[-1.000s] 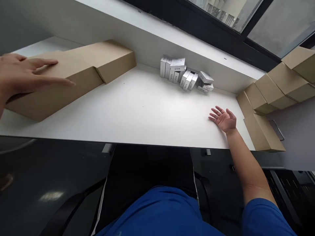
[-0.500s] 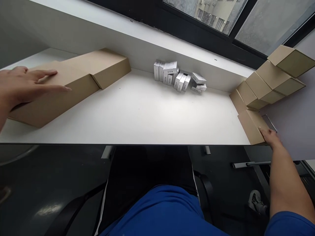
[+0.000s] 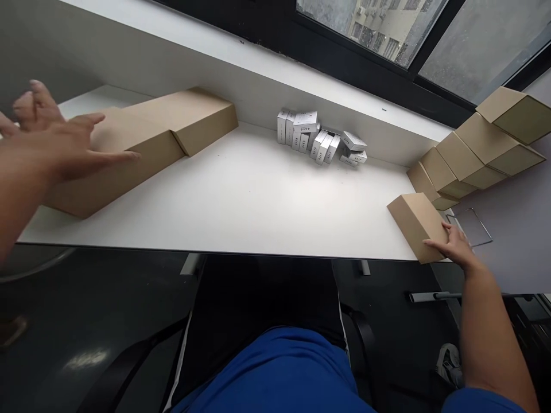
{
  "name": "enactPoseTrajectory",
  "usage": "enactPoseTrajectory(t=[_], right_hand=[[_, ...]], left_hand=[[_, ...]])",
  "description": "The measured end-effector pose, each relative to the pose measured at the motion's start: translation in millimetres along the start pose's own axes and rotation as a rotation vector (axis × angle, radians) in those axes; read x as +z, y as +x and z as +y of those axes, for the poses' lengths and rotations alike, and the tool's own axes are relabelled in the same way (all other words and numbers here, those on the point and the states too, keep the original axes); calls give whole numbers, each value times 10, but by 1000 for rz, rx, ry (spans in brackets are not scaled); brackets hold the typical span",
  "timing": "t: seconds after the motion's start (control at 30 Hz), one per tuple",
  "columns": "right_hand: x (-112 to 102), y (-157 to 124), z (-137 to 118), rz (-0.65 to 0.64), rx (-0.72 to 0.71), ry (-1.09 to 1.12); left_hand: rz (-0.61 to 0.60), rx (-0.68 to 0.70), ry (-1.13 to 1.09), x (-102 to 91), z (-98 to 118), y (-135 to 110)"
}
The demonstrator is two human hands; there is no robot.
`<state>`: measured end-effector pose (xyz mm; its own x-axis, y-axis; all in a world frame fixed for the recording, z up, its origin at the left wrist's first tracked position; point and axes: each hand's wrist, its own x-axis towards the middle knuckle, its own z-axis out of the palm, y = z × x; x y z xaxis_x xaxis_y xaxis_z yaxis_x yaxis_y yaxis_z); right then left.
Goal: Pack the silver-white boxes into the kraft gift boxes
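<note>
My right hand (image 3: 454, 244) grips a brown cardboard box (image 3: 415, 223) at the right front of the white desk, with thumb and fingers spread over its right end. My left hand (image 3: 55, 135) is open, its fingers spread, above the near end of a long brown cardboard box (image 3: 133, 163) on the left. Whether its palm touches the box cannot be made out. A second brown box (image 3: 202, 117) adjoins that one at the far end. Several small white boxes (image 3: 305, 121) with dark print stand and lie by the back panel.
Several brown boxes (image 3: 477, 152) are stacked at the right end of the desk (image 3: 267, 201). A thin metal wire frame (image 3: 480, 226) is beside them. A window (image 3: 387, 28) lies behind, a black chair (image 3: 267, 298) below the front edge. Part of a person's shoe (image 3: 450, 361) shows at lower right.
My right hand has shifted the box leftward, away from the stack, and it now sits turned near the front edge. My left hand has lifted and its fingers have spread.
</note>
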<state>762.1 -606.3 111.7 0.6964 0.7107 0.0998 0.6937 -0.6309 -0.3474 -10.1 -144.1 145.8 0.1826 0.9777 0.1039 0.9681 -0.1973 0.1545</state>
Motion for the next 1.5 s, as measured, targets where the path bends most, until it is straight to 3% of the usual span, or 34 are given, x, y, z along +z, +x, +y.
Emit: enactPoseTrajectory(t=[0.1,0.17,0.23,0.33,0.4,0.47,0.57,0.7,0.93,1.1,1.33,1.5], right_hand=[[201,-140,-450,11,-77,-21],[315,-187,-780,12,-163,-9],[420,-206,-1139,-10,-243,5],[588,-240,-1734,-45,-384,23],[712,-284,-2130,-61,-461,11],[831,-336,-2474,-75,-513,2],[957,-392,-2820,-71,-570,31],[1018,-395,-2997,-48,-580,86],[1098,-385,-3076,-3,-578,155],[1172,-402,-3096,54,-652,271],[1296,-491,-3134,179,-704,454],[1407,-498,-3056,229,-704,553]], left_hand=[[313,171,-210,-15,585,-444],[374,227,-317,123,1068,-722],[166,345,-473,353,1570,-929],[-256,264,-876,715,2228,-1057],[-340,245,-970,884,2536,-1035],[-321,268,-968,985,2710,-970],[-210,216,-929,1060,2756,-869],[-134,118,-978,1086,2658,-811],[31,35,-1189,1099,2656,-848],[181,11,-1399,1125,2633,-865],[233,-135,-1591,1127,2616,-808],[277,-164,-1746,1112,2604,-795]])
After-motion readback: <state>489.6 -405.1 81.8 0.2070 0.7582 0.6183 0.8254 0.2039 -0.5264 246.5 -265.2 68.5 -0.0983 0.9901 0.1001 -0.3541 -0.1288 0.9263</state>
